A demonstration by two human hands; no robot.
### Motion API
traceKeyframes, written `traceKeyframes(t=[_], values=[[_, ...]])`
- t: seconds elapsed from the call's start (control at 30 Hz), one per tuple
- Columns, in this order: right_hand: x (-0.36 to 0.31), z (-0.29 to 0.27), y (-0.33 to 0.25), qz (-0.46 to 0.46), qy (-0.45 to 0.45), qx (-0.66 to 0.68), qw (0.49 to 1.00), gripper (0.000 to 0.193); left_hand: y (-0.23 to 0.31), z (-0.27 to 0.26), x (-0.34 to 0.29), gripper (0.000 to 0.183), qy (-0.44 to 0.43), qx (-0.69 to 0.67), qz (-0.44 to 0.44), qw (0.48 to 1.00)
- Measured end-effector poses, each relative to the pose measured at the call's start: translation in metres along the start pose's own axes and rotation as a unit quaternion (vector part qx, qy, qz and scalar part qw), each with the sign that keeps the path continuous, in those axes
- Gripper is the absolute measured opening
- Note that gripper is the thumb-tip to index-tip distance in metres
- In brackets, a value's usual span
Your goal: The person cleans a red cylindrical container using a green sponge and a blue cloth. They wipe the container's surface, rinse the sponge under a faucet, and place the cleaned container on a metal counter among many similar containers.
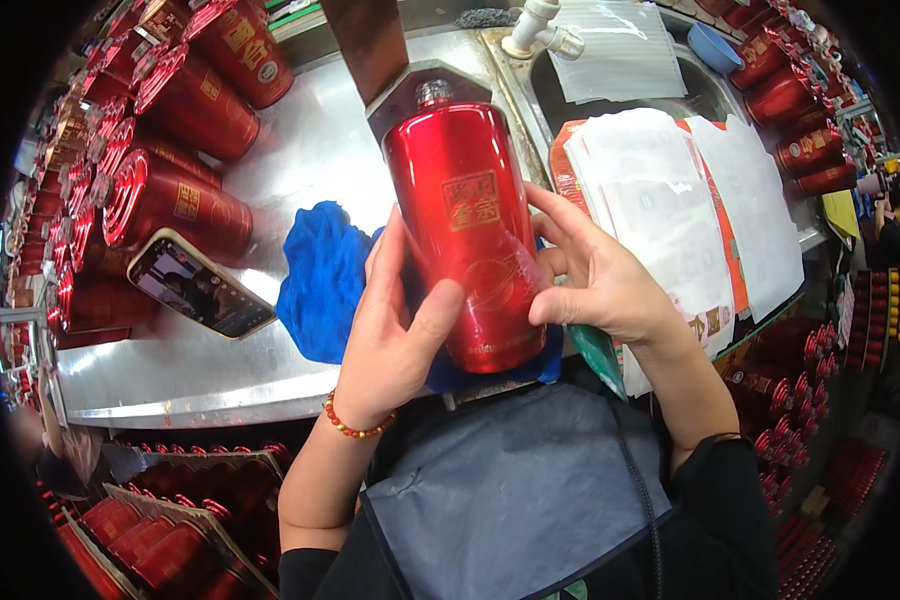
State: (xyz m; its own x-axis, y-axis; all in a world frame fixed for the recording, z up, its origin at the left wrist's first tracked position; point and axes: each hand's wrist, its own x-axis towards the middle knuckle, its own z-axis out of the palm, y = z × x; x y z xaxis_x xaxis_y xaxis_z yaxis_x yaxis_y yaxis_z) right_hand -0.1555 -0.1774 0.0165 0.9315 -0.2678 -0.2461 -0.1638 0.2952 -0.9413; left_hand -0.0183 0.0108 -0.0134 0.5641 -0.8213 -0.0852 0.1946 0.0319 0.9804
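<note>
A glossy red bottle (465, 200) with gold markings stands between my hands, its clear neck pointing away from me. My left hand (400, 320) is closed around its left side, thumb across the front near the base. On the lower right side presses the thumb of my right hand (605, 270), its other fingers curled along the edge and partly hidden. Behind the bottle's top is a dark angular metal piece (378, 118). A crumpled blue cloth (320, 285) lies to the left of my left hand, and a green flat object (597, 358) sits under my right wrist.
Left on the metal worktop (300, 110) stand many red bottles (195, 100), with a phone (200, 285) leaning near them. White sheets (650, 180) lie at right, before a sink (570, 100) with a white tap (535, 35). Boxed red bottles (160, 545) sit below the worktop.
</note>
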Motion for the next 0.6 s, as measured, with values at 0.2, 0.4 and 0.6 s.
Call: traceKeyframes(t=[0.2,0.4,0.6], values=[[-0.003,-0.010,-0.002,0.036,0.033,0.038,0.998,0.052,0.008,0.004,0.004,0.070,-0.006,-0.033,0.000,0.999],[-0.006,-0.010,0.002,0.058,0.044,0.063,0.995,0.026,0.007,0.005,0.003,0.066,-0.009,-0.056,0.004,0.998],[-0.006,-0.007,0.000,0.033,0.032,0.074,0.996,0.032,0.009,0.006,0.003,0.064,-0.016,-0.080,0.002,0.997]])
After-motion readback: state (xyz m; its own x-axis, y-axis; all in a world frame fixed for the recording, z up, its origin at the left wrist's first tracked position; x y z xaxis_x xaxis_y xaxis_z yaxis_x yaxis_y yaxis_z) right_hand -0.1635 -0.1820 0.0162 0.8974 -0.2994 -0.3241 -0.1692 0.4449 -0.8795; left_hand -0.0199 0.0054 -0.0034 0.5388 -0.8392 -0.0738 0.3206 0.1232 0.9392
